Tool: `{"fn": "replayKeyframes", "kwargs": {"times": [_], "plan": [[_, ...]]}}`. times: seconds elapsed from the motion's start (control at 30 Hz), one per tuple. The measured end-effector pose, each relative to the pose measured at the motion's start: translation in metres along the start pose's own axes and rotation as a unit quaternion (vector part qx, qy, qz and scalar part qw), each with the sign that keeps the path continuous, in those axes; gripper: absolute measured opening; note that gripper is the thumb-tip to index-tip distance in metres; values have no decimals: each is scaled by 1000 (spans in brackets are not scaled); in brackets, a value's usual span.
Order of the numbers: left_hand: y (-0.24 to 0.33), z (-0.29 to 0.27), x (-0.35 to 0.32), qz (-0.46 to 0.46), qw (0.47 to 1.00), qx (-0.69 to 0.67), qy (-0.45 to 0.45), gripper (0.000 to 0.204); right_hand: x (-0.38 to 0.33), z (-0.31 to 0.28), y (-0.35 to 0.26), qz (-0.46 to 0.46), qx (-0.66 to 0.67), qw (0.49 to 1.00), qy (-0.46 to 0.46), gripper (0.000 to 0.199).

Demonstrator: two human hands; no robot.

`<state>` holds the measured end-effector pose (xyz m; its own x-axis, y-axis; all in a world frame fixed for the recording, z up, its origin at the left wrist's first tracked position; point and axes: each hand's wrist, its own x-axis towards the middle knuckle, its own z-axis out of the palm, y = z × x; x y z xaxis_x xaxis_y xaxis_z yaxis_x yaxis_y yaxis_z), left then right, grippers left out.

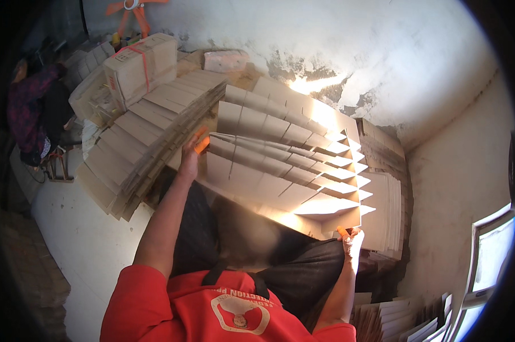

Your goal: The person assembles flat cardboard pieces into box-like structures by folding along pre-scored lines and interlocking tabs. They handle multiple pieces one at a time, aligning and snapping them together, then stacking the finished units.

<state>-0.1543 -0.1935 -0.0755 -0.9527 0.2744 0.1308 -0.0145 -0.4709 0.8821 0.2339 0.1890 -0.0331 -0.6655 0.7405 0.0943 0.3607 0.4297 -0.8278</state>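
Observation:
Several long slotted cardboard strips (257, 176) stand on edge side by side in front of me, and their right ends pass through a cardboard cross strip (348, 218). My left hand (193, 153), with orange covers on its fingers, is closed at the left end of one of the long strips. At the near right corner, my right hand (352, 238) pinches the near end of the cross strip; orange shows on a fingertip there too. Bright sunlight falls over the right ends. What supports the strips from below is mostly hidden.
Overlapping cardboard pieces (149, 122) are stacked on the left, with a strapped carton (142, 69) behind. More flat cardboard (383, 199) is piled at the right by the wall. Another person (38, 114) sits far left. Loose cardboard sheets (400, 319) stand near the window.

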Motion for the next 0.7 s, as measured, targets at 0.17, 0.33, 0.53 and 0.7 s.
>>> {"fn": "replayKeyframes", "kwargs": {"times": [0.17,0.33,0.53,0.7], "plan": [[18,11,15,11,998,35,42,44,1,-2,14,-9,35,999,-3,12],[88,55,42,78,918,382,-80,22,-1,1,0,10,36,999,-8,14],[94,140,58,164,807,439,-360,15,0,-4,1,20,27,999,-27,15],[77,166,49,134,763,473,-420,15,-2,-2,5,0,108,994,-15,13]]}}
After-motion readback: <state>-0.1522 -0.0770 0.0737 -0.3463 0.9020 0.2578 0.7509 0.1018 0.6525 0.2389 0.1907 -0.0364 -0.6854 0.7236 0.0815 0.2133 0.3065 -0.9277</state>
